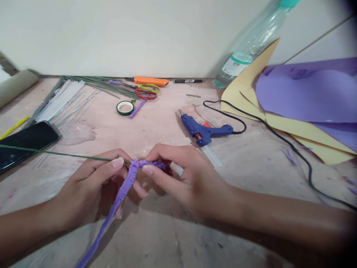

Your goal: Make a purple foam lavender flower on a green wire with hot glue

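Between thumb and fingers, my left hand pinches a thin green wire stem that runs out to the left edge. My right hand is closed on the stem's other end, where purple fringed paper is wound around it. From that winding a long fringed purple paper strip hangs down toward me, passing in front of my left fingers. Part of the wound end is hidden by my right fingers. Beyond my hands lies a blue glue gun with a clear glue stick in its back.
Green tape, scissors, an orange cutter and a pen lie toward the wall. A phone and glue sticks are left. A bottle, purple paper and the glue gun's cord occupy the right.
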Available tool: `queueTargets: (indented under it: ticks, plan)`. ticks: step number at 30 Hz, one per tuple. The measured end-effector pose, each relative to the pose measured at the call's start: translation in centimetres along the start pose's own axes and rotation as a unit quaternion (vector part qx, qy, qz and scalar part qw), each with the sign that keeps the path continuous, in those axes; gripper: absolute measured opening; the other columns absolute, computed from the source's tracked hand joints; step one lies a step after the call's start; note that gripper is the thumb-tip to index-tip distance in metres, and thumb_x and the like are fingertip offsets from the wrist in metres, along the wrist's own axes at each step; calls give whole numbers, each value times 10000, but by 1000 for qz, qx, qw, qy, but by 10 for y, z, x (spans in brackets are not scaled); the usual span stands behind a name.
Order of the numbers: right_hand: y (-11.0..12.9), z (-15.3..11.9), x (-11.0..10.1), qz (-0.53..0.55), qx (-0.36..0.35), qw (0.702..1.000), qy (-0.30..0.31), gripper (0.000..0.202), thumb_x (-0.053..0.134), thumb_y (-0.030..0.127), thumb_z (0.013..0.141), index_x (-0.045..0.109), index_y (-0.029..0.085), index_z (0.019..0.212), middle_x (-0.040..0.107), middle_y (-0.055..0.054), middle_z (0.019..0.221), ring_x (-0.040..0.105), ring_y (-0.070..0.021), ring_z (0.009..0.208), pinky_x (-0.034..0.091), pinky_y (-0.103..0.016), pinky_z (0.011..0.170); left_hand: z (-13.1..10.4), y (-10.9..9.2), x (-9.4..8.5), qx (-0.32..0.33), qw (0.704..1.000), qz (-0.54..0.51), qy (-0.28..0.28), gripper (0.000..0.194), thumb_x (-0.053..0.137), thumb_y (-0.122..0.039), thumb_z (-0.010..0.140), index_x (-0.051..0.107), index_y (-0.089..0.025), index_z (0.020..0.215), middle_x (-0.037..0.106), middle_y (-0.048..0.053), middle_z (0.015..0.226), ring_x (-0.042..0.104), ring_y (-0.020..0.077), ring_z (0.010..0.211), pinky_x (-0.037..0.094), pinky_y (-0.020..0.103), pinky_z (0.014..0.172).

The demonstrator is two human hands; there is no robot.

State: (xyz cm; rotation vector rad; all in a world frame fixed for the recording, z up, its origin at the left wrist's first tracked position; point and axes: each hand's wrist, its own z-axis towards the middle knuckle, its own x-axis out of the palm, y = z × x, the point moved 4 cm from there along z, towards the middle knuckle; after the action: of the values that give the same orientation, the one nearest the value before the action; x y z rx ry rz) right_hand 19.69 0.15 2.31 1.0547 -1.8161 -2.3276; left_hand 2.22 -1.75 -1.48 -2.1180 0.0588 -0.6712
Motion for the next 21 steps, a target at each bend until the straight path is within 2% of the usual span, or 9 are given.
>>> queueTargets:
  ticks: [12, 21]
  plan:
    - [0, -1, -1, -5, -17, 1000, -10, 102, 638, 178, 950, 686, 156, 863, 645, 35, 665, 544, -85, 590, 429, -199, 585, -1, -1, 0, 6, 1000, -1, 3, 359, 783, -511, 847, 748, -157, 890, 809, 133, 789, 613, 144, 536, 551, 217, 470]
    - [0, -3, 0, -63, -73, 995, -30, 96, 637, 140, 942, 701, 143, 871, 640, 19, 707, 545, -90, 632, 421, -204, 612, -1, 0, 0, 10, 999, -24, 20, 324, 790, -483, 852, 763, -164, 902, 814, 132, 806, 629, 137, 532, 562, 207, 468]
